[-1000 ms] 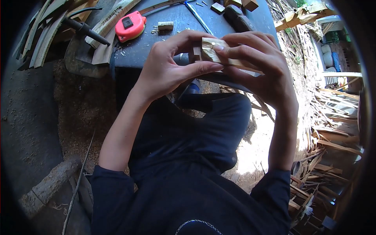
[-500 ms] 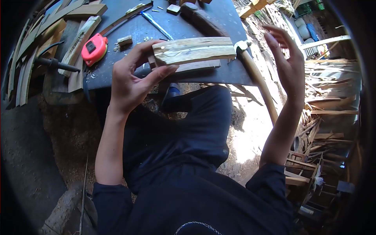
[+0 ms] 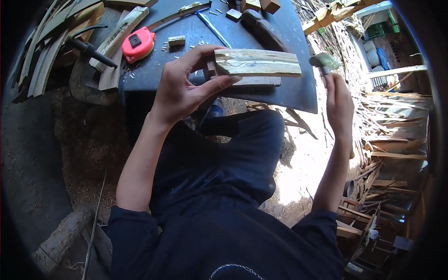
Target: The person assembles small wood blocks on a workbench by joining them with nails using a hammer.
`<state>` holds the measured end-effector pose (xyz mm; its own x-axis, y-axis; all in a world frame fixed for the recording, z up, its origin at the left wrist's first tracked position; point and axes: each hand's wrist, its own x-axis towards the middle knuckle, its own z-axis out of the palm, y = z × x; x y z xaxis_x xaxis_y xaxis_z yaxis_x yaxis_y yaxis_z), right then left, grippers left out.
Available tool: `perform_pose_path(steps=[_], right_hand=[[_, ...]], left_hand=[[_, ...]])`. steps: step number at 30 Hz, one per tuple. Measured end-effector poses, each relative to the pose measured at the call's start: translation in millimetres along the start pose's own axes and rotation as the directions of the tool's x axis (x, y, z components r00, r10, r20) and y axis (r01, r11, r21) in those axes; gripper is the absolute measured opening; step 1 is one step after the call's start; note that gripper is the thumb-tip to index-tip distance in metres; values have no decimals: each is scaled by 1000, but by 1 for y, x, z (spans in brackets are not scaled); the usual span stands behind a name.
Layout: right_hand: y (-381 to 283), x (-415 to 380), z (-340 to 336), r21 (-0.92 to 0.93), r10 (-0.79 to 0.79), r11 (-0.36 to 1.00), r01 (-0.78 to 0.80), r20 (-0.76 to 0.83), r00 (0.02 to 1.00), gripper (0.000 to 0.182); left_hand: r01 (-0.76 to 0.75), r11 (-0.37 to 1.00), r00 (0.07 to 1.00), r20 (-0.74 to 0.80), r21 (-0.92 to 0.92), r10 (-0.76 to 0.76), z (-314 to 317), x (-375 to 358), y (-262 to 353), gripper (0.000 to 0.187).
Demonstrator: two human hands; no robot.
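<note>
My left hand (image 3: pixel 189 88) grips one end of a pale wooden piece (image 3: pixel 261 63), thumb below and fingers behind it, above the front edge of the dark table (image 3: pixel 298 95). Another wooden strip (image 3: pixel 256 81) shows just under that piece. To the right of the table, my right hand (image 3: pixel 339 100) is closed around a hammer near its head (image 3: pixel 324 60); the head is blurred, and most of the handle is hidden behind the hand and forearm.
On the table are a red tape measure (image 3: pixel 138 44), a blue pen-like stick (image 3: pixel 212 29), a small wood block (image 3: pixel 177 40) and a dark wooden bar (image 3: pixel 263 30). Wooden strips (image 3: pixel 51 44) pile up at the left, beside a clamp (image 3: pixel 91 51).
My right hand, empty before, has closed on the hammer and lifted it off the table's edge. The view has shifted, so the table and the held wood appear farther right.
</note>
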<state>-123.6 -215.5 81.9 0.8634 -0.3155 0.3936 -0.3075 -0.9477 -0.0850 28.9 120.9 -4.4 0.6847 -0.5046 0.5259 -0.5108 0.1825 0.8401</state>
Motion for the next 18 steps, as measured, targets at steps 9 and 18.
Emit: perform_pose_path(steps=[9, 18], right_hand=[[-114, 33, -90, 494, -293, 825, 273, -39, 955, 30], [-151, 43, -86, 433, -391, 813, 390, -91, 916, 41]], left_hand=[[-51, 998, 999, -18, 33, 51, 2, 0, 0, 48], [-77, 995, 996, -32, 65, 80, 0, -1, -5, 46]])
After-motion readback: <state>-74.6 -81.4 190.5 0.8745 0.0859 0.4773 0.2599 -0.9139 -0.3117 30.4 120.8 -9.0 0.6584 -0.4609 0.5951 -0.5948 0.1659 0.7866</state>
